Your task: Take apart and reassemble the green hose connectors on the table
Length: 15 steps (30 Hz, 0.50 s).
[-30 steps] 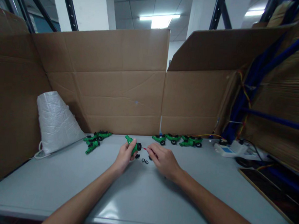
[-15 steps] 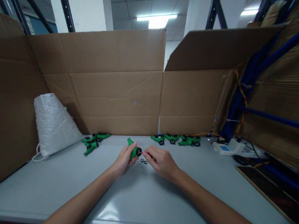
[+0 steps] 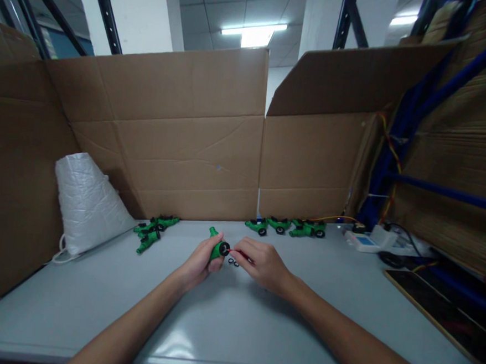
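My left hand (image 3: pixel 201 259) is closed around a green plastic valve-like fitting (image 3: pixel 216 248), its narrow end tilted up and away. The fitting's round black end (image 3: pixel 224 249) points to the right and toward me. Between the thumb and fingertips of my right hand (image 3: pixel 260 261) is a thin red stick-like tool (image 3: pixel 233 251). Its tip reaches the black end; whether it goes inside is too small to tell. On the table just under the fingers lie small black rings (image 3: pixel 231 261), partly covered by my right hand.
Several similar green fittings (image 3: pixel 280 225) stand along the back, with another group (image 3: pixel 150 234) at the left. A white wrapped bundle (image 3: pixel 89 204) leans by the cardboard wall (image 3: pixel 187 139). Right of the grey table (image 3: pixel 232 336) are a power strip (image 3: pixel 372 242) and a dark panel (image 3: pixel 438 306).
The fitting has turned slightly in my left hand, so its black end faces me a little more. My right hand stays at that end with the red tool, barely shifted.
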{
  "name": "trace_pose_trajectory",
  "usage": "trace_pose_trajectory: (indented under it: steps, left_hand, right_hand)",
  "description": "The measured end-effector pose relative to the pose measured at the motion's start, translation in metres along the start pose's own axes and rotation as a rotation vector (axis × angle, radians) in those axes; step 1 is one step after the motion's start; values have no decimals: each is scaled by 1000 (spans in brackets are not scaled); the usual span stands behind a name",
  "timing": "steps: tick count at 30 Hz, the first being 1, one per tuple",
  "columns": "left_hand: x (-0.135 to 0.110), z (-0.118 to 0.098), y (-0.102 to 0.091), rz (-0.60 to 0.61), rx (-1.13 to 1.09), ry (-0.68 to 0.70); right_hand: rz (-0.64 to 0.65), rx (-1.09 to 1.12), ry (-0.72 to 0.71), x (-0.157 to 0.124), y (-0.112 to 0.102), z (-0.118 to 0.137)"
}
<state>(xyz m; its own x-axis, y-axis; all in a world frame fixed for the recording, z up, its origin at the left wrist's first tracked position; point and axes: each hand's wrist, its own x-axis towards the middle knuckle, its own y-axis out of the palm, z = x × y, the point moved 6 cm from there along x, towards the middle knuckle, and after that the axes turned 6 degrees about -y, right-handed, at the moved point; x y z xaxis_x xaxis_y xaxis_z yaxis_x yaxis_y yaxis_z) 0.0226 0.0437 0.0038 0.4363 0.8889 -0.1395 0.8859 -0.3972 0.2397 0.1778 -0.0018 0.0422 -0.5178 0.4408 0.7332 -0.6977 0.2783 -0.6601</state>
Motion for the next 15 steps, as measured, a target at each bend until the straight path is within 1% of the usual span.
trace_pose_trajectory:
  steps: [4, 6, 8, 12, 14, 15]
  left_hand:
    - [0, 6, 3, 52, -31, -86]
    - [0, 8, 4, 70, -30, -98]
    - [2, 6, 2, 42, -7, -34]
    - [5, -2, -8, -123, 141, 156]
    - [7, -2, -11, -171, 215, 189]
    - [7, -1, -11, -166, 232, 186]
  right_hand:
    - [-15, 48, -18, 3, -2, 5]
    - [-6, 43, -14, 3, -1, 6]
    - [13, 3, 9, 3, -1, 3]
    - [63, -91, 80, 2, 1, -7]
    - [75, -115, 90, 1, 2, -10]
    - [77, -117, 86, 0, 2, -10]
